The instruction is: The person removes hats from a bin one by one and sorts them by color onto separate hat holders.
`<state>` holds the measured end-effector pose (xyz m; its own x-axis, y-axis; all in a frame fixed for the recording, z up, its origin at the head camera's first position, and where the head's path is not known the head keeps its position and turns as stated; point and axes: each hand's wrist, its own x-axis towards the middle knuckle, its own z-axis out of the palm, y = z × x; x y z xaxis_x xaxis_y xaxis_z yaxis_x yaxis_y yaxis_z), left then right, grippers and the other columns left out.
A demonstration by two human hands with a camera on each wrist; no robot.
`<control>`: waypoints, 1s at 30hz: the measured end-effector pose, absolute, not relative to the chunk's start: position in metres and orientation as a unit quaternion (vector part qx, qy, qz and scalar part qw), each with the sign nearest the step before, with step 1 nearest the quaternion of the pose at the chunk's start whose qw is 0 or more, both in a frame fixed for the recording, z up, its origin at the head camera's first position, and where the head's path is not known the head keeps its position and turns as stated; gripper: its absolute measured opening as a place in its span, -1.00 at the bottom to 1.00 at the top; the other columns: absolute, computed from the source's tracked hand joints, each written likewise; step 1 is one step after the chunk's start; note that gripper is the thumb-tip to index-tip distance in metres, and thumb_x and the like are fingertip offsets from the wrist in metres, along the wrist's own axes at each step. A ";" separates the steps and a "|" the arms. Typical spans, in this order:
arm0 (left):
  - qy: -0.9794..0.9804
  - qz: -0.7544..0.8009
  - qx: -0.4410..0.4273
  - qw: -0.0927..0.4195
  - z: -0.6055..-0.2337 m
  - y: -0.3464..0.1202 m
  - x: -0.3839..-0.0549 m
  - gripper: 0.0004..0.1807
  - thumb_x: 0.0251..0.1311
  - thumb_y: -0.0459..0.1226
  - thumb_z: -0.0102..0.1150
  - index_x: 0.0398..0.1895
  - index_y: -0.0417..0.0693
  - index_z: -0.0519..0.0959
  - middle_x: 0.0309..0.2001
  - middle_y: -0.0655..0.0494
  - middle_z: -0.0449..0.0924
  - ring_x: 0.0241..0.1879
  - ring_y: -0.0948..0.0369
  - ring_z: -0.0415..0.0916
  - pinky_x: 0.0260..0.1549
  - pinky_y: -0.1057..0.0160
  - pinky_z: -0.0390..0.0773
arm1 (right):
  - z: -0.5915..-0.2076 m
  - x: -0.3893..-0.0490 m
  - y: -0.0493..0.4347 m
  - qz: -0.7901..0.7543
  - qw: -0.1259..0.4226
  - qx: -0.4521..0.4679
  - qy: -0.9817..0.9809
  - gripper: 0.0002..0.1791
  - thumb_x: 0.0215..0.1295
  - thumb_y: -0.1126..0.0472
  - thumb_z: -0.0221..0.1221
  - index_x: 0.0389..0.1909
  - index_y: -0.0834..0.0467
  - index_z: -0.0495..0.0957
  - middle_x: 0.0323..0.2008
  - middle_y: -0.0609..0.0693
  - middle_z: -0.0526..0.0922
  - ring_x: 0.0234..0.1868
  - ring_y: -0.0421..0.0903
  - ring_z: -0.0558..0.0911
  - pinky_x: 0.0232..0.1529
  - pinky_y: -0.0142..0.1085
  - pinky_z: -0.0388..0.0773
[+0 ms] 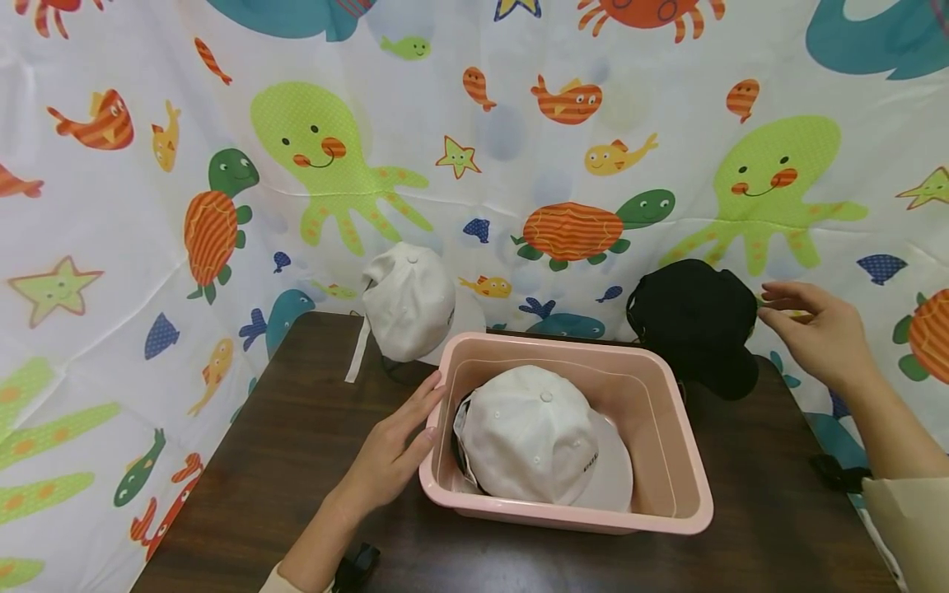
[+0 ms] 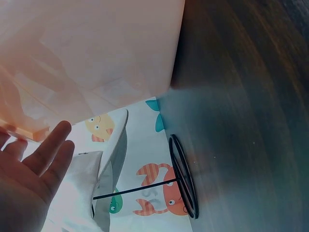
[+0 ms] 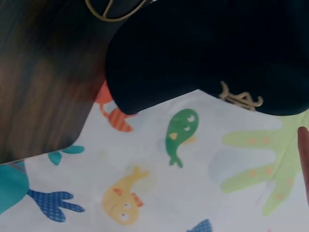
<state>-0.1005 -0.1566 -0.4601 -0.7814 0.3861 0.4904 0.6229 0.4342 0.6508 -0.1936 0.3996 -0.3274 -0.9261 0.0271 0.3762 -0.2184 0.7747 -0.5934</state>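
Observation:
A pink plastic bin [image 1: 571,520] stands on the table with a white cap [image 1: 534,436] lying inside it. My left hand [image 1: 389,453] touches the bin's left rim with fairly straight fingers; the left wrist view shows the fingers [image 2: 54,145] by the rim against the outer wall. A black cap [image 1: 693,317] sits behind the bin's right corner on a gold wire stand [image 3: 113,18]. Beside its right side, my right hand [image 1: 823,329] is raised, fingers extended, holding nothing. One fingertip [image 3: 304,140] shows close to the cap in the right wrist view, apart from it.
A second white cap [image 1: 408,305] rests on a black wire stand [image 2: 182,176] behind the bin's left corner, its strap hanging down. The dark wooden table [image 1: 296,461] ends at a curtain [image 1: 504,165] printed with sea animals, which hangs behind and at both sides.

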 end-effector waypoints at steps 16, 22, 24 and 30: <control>-0.835 -0.439 -0.302 0.135 -0.462 -0.157 -0.101 -0.40 0.47 -0.37 0.07 0.56 -0.12 0.36 0.62 0.00 0.20 0.55 0.13 0.23 0.46 0.43 0.11 | -0.314 -0.166 0.356 0.341 0.224 0.121 -0.905 -0.57 0.38 0.28 0.35 0.24 0.20 0.63 0.02 -0.38 0.62 0.00 -0.57 0.48 0.00 -0.77 0.28; -0.833 -0.442 -0.304 0.137 -0.461 -0.157 -0.101 -0.40 0.46 -0.38 0.08 0.56 -0.13 0.36 0.62 -0.01 0.19 0.55 0.12 0.23 0.47 0.43 0.11 | -0.315 -0.158 0.340 0.334 0.232 0.147 -0.902 -0.53 0.32 0.30 0.39 0.25 0.19 0.63 0.06 -0.49 0.57 0.08 -0.59 0.42 0.03 -0.68 0.24; -0.833 -0.442 -0.304 0.137 -0.462 -0.157 -0.101 -0.40 0.46 -0.38 0.08 0.56 -0.13 0.36 0.62 -0.01 0.19 0.55 0.13 0.23 0.47 0.42 0.11 | -0.318 -0.157 0.336 0.326 0.243 0.163 -0.899 -0.52 0.29 0.34 0.40 0.24 0.22 0.63 0.05 -0.63 0.49 0.08 -0.60 0.41 0.03 -0.66 0.24; -0.834 -0.439 -0.304 0.142 -0.464 -0.157 -0.101 -0.41 0.46 -0.38 0.07 0.55 -0.15 0.36 0.61 -0.02 0.20 0.54 0.13 0.24 0.46 0.43 0.11 | -0.325 -0.154 0.322 0.311 0.270 0.218 -0.885 -0.47 0.13 0.44 0.45 0.18 0.23 0.66 0.08 -0.51 0.56 0.10 -0.60 0.44 0.10 -0.66 0.25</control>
<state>-0.1011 -0.1571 -0.4638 -0.7746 0.3832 0.5031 0.6317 0.4300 0.6450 -0.1542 0.3224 -0.3251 -0.7584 -0.2178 0.6143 -0.5544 0.7112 -0.4323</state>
